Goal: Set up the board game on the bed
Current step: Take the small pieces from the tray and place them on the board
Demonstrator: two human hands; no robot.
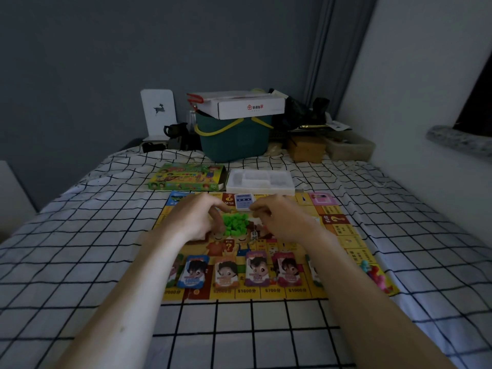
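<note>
— Green plastic, that heap of small house pieces [235, 223] in the middle of the game board [354, 245]. How do they handle?

— Light and hard, I'd judge, and loose, so they scatter at a nudge. Better to cup them from both sides than pick singly. That is roughly how the hands sit: the left hand [195, 221] curls round the heap's left side, fingers bent against the pieces; the right hand [279, 219] has its fingers drawn together at the heap's far right edge, and whether it pinches a piece or only touches them I cannot tell.

— And the board itself?

— Thin printed card or paper, glossy yellow, lying flat on the bed [80, 249], towards its far half. The checked sheet under it is soft, so the board would flex if pressed.

— What else is laid out?

— A row of banknote stacks [241, 270] along the board's near edge: slick paper, slippery, best lifted by their short ends. A white die [254, 235] just near of the heap. A blue card deck [244, 201] at the board's far edge. Coloured pawns [372, 270] by its near right corner.

— Beyond the board?

— The green game box [186, 177] and a clear moulded tray [259, 179], stiff thin plastic, side by side toward the bed's far edge.
</note>
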